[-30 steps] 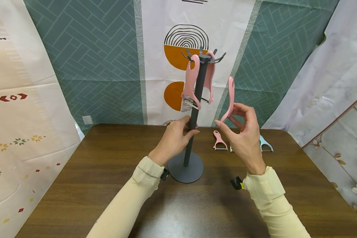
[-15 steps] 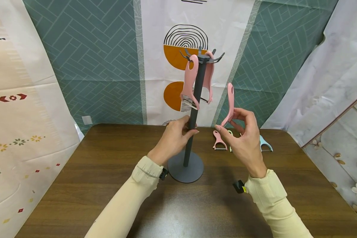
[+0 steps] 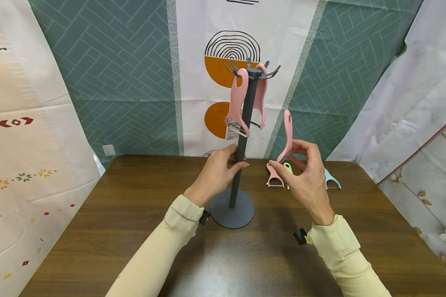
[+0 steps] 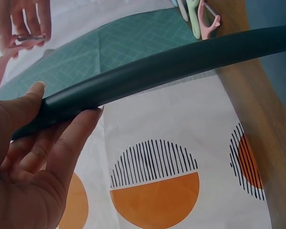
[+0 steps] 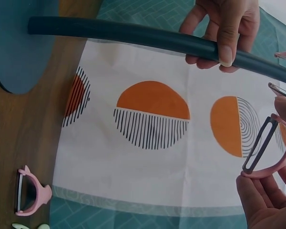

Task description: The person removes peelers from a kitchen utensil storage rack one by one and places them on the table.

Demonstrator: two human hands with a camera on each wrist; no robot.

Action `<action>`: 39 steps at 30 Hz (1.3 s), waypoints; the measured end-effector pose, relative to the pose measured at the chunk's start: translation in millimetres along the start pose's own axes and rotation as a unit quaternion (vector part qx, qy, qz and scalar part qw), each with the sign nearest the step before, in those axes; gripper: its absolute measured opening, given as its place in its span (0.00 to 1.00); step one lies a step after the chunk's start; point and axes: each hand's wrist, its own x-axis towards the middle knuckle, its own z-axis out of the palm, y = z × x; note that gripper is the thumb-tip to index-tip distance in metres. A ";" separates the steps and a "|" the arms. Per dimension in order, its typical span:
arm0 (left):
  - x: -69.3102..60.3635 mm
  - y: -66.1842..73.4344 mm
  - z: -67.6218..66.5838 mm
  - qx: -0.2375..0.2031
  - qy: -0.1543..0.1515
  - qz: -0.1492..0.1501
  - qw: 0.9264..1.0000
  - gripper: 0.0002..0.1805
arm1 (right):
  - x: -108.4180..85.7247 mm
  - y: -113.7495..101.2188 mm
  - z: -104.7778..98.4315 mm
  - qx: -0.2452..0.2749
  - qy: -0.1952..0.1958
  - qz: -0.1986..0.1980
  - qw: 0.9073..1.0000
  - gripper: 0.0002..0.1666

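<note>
A: Where's the pink peeler re: the stand?

B: In midair, approx. 3 o'clock of the pole, apart from it. Handle pts to 12, bladed end down nr the fingers.

A: Fingers?

B: R hand: thumb + fingers pinching it by the bladed end. L hand: wrapped on the pole abt halfway up, thumb one side, fingers the other.

A: Up top?

B: Hooks w/ 2 hung: a 2nd pink one at approx. 7 o'clock of the hooks, a 3rd nr 6.

A: Base?

B: Round base, flat on the brown table. From it, at approx. 2 o'clock: a 4th pink one, then a green one just beside. Blue one further out, 2–3, partly hidden by R hand.

A: Behind?

B: Teal/white cloth, at 12.
</note>
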 end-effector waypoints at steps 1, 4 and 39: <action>0.0 0.1 0.0 0.000 0.000 0.000 1.000 0.09 | -0.6 0.6 -0.2 -0.005 0.000 0.000 1.000 0.37; 0.0 0.5 -0.2 0.002 0.001 -0.001 1.000 0.09 | -2.0 2.1 -1.0 -0.016 0.000 0.000 1.000 0.38; -0.4 0.2 -0.2 0.007 0.003 -0.004 1.000 0.09 | -23.0 12.5 -2.4 -0.069 -0.016 0.044 0.997 0.33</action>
